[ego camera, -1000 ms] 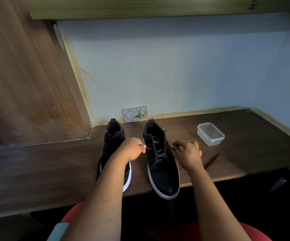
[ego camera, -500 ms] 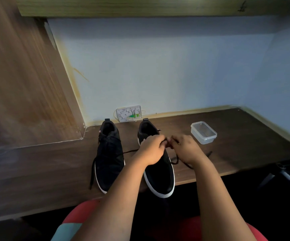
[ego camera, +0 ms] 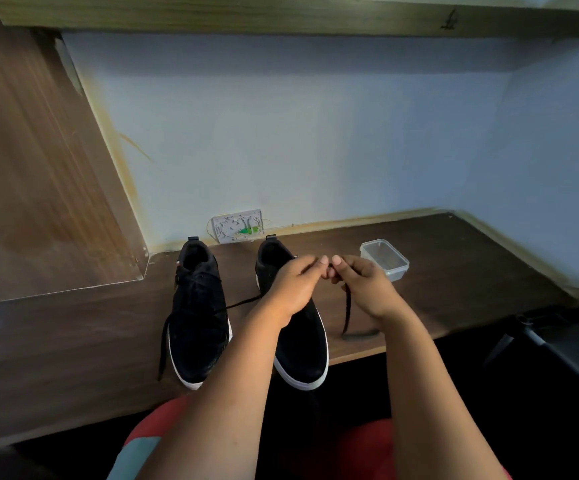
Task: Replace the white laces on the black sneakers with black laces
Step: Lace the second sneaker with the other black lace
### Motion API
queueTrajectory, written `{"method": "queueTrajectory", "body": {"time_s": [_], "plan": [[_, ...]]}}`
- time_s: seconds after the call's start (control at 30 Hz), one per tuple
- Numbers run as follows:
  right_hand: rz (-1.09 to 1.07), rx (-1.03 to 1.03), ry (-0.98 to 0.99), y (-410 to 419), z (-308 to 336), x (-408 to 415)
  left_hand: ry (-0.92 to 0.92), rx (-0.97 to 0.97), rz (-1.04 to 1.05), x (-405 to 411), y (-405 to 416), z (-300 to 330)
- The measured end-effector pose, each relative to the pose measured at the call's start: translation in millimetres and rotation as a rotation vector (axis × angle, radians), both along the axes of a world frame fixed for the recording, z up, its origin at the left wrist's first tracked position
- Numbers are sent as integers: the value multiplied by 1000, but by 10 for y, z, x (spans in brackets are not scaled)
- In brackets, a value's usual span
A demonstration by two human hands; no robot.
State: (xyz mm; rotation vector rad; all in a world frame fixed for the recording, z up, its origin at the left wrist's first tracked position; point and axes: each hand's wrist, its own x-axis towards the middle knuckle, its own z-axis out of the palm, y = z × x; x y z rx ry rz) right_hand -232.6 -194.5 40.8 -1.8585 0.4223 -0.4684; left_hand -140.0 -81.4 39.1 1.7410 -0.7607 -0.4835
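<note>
Two black sneakers with white soles stand side by side on the dark wooden desk [ego camera: 454, 271]. The left sneaker [ego camera: 198, 317] is laced in black, and one lace end trails down its left side. Over the right sneaker [ego camera: 302, 348] my left hand [ego camera: 293, 284] and my right hand [ego camera: 364, 284] meet, fingertips pinched together on its black lace [ego camera: 347, 311]. One end of that lace hangs from my right hand to the desk. Another strand runs left from under my left hand across the left sneaker. My hands hide the right sneaker's eyelets.
A clear plastic container [ego camera: 384, 259] sits on the desk right of my hands. A small white wall box [ego camera: 238, 225] with wires sits behind the sneakers. A wooden panel [ego camera: 38, 168] rises at the left. The right sneaker's toe overhangs the desk's front edge.
My hands came together from either side of the right sneaker and rose above it, lifting the black lace ends. The camera view shifted slightly.
</note>
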Motion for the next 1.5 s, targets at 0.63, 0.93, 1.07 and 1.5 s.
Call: {"method": "queueTrajectory", "body": {"time_s": [0.63, 0.93, 1.07, 1.5], "plan": [[-22, 101, 25, -164, -33, -128, 295, -256, 424, 193, 127, 132], [15, 71, 21, -3, -26, -30, -586, 749, 307, 468, 480, 128], [72, -39, 38, 192, -77, 94, -484, 365, 1, 208, 254, 100], [12, 84, 2, 291, -175, 259, -633, 881, 189, 513, 745, 237]]}}
